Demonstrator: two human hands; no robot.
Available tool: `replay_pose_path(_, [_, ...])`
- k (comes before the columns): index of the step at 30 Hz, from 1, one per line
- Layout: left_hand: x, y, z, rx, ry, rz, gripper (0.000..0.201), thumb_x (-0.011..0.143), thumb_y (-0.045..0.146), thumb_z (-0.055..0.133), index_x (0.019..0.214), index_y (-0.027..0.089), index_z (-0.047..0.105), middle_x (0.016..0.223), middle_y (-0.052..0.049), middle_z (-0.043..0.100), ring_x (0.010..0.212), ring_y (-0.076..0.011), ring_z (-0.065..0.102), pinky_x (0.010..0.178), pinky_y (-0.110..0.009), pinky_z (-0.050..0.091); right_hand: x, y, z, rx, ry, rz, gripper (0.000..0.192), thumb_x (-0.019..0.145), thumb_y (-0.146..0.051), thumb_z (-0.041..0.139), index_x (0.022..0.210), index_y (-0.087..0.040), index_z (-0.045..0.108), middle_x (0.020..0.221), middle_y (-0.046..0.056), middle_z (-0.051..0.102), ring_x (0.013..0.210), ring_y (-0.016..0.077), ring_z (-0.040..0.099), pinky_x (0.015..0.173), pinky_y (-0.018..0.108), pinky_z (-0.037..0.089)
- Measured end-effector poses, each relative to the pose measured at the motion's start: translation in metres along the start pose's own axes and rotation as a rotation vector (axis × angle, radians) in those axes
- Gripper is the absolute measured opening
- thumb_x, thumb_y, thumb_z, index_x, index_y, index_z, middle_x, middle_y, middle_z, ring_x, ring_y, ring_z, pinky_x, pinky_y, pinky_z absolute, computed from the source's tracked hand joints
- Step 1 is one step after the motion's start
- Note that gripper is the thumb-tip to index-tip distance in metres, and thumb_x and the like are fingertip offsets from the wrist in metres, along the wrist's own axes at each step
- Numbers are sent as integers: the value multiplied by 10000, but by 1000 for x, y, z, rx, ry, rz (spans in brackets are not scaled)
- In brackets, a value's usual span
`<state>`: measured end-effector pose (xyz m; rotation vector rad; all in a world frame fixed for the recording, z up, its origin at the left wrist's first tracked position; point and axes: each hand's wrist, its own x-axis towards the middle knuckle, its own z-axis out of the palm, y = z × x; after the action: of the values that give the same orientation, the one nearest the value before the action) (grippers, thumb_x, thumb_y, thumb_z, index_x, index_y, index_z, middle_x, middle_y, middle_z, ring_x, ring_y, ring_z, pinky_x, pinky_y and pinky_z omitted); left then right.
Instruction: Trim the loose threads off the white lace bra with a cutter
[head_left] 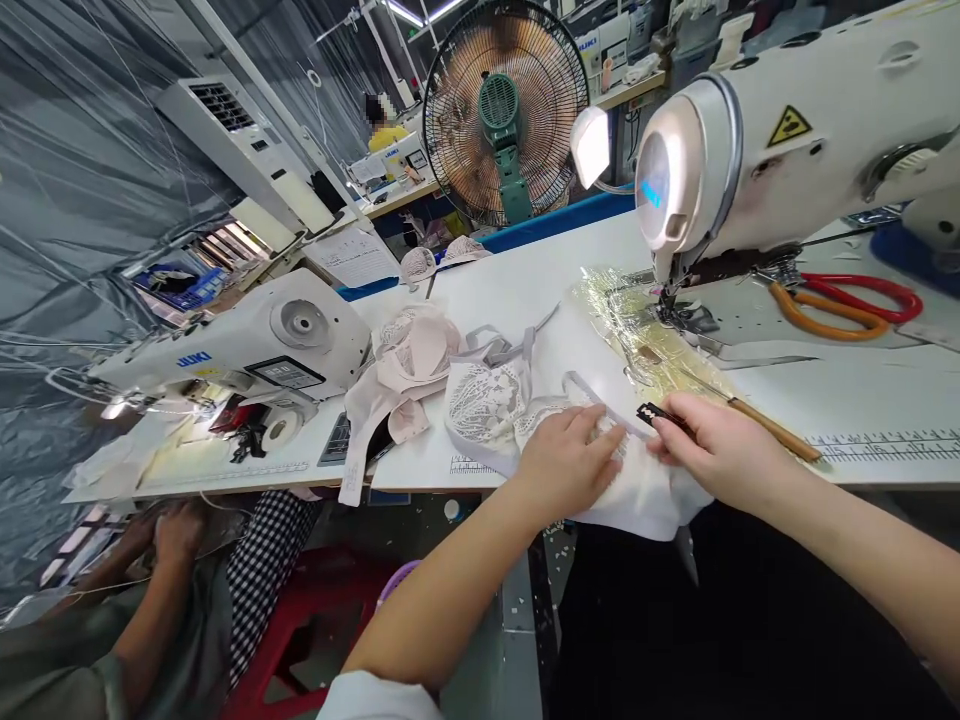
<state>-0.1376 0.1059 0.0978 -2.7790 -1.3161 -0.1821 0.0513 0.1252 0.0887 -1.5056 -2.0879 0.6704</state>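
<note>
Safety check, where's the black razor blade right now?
In the head view, right of centre, the black razor blade is pinched in the right hand, beside the white bra and right of the left hand.

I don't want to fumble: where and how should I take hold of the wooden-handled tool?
Probably best by the wooden handle, from above on the near right side. It is the thick part and points toward the table's near edge, while the thin metal shaft runs away over the yellowish film. The right hand holds a black blade, likely best set down first.
</note>
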Motion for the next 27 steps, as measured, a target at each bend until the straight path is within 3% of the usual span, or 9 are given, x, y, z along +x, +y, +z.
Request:
replay_pose_path(4, [-2,-5,-1,-14,-30,-8,390,879,386,381,1220,246,508,1302,-116,463,1116,-270,473,918,-430,392,17,-11,2,-222,-62,-6,202,809,-272,356,617,-214,332,589,7,466,526,143,452,472,245,292])
replay_pose_path(10, [-1,-9,-3,-28,-50,10,359,874,392,393,1177,269,541,1299,-113,461,1116,-276,465,892,-440,400,29,-27,6,-499,-228,39,202,799,-204,379,601,-202,341,611,6,470,535,132,417,464,243,236])
replay_pose_path(18, [-2,-8,-1,2,-34,19,345,883,399,378,1134,253,564,1279,-114,470,1088,-270,476,862,-425,404,33,-30,12,-630,-276,7,94,757,-143,426,676,-184,449,689,28,517,553,135,439,455,243,179])
replay_pose_path(27, [-1,-4,-3,13,-52,1,368,891,381,363,1209,268,510,1278,-121,470,1089,-278,477,853,-421,402,19,-21,2,-709,-254,-116,135,682,-64,454,614,-181,444,550,-6,413,438,108,345,443,253,137])
